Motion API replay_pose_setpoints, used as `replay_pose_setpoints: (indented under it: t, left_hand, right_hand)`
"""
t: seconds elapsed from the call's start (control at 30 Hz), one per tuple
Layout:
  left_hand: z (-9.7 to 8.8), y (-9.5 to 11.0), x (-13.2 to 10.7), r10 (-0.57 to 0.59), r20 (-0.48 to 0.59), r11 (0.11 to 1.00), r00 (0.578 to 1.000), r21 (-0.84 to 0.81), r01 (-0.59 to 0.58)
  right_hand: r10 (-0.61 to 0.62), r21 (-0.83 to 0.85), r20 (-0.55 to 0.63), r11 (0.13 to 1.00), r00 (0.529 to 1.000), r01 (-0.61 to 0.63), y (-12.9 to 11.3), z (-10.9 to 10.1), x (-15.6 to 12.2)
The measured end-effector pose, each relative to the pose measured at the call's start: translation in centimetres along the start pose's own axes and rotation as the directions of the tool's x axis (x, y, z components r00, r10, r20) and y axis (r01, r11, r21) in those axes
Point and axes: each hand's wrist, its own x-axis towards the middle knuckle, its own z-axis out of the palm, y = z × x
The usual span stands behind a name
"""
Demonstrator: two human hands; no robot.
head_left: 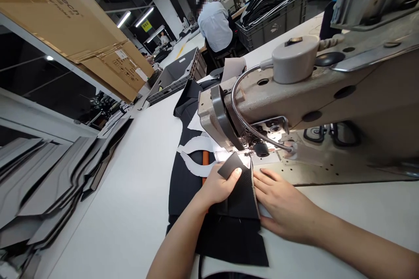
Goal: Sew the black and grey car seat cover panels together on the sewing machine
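Observation:
My left hand pinches a small dark grey patch, holding it against black perforated fabric just in front of the sewing machine's needle. My right hand lies flat with fingers stretched out, pressing the right edge of that fabric onto the table. More black fabric pieces lie under both wrists. The beige industrial sewing machine stands at the right, with a lit lamp on a flexible neck over the needle area.
Stacks of grey cut pieces line the left of the white table. Cardboard boxes rest on a shelf at upper left. A grey crate of dark material and a seated person are at the back.

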Motion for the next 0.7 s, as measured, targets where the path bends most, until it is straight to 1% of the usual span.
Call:
replay_pose_setpoints:
  t: [0.03,0.07,0.13,0.17,0.2,0.27,0.33,0.4,0.47,0.53,0.6,0.63,0.7]
  left_hand:
    - [0.0,0.0,-0.1,-0.002,0.012,1.0,1.0,-0.003,0.002]
    - [-0.1,0.0,-0.1,-0.001,0.029,1.0,1.0,-0.004,0.001]
    - [-0.2,0.0,-0.3,0.003,0.065,1.0,0.998,0.011,-0.004]
    - [-0.3,0.0,-0.4,0.011,0.081,1.0,0.997,0.023,-0.013]
    - [-0.3,0.0,-0.5,0.029,0.096,0.999,0.995,0.037,-0.032]
    - [-0.2,0.2,-0.7,0.097,0.122,0.992,0.988,0.071,-0.106]
    - [0.1,0.4,-0.8,0.202,0.155,0.966,0.967,0.131,-0.223]
    - [0.5,0.4,-0.6,0.305,0.214,0.905,0.928,0.238,-0.352]
    - [0.9,0.2,-0.3,0.359,0.28,0.823,0.89,0.354,-0.444]
    - [1.2,-0.1,0.2,0.383,0.331,0.756,0.863,0.425,-0.498]
    - [1.4,-0.4,0.8,0.415,0.349,0.716,0.841,0.445,-0.538]
    - [1.5,-0.5,1.1,0.43,0.349,0.705,0.833,0.446,-0.551]
    - [1.5,-0.4,1.6,0.437,0.332,0.713,0.836,0.439,-0.547]
  right_hand:
    - [-0.053,-0.032,-0.057,0.998,0.997,0.052,-0.1,-0.1,0.0]
    - [-0.133,-0.072,-0.119,0.99,0.984,0.125,-0.2,-0.1,-0.1]
    - [-0.3,-0.154,-0.222,0.95,0.928,0.27,-0.6,-0.2,-0.3]
    - [-0.362,-0.185,-0.245,0.928,0.899,0.323,-0.9,-0.1,-0.4]
    - [-0.389,-0.201,-0.251,0.917,0.886,0.345,-1.3,0.1,-0.6]
    - [-0.363,-0.222,-0.215,0.922,0.907,0.316,-2.0,0.8,-1.0]
    - [-0.311,-0.251,-0.179,0.932,0.933,0.262,-2.5,1.8,-1.5]
    - [-0.274,-0.274,-0.195,0.937,0.942,0.216,-2.7,2.6,-1.8]
    - [-0.264,-0.28,-0.235,0.94,0.935,0.195,-2.5,2.8,-1.8]
    - [-0.247,-0.278,-0.26,0.945,0.933,0.173,-2.1,2.7,-1.7]
    - [-0.234,-0.286,-0.242,0.945,0.942,0.161,-1.7,2.5,-1.5]
    - [-0.227,-0.293,-0.22,0.943,0.949,0.158,-1.5,2.4,-1.4]
    - [-0.225,-0.292,-0.187,0.942,0.956,0.164,-1.2,2.2,-1.3]
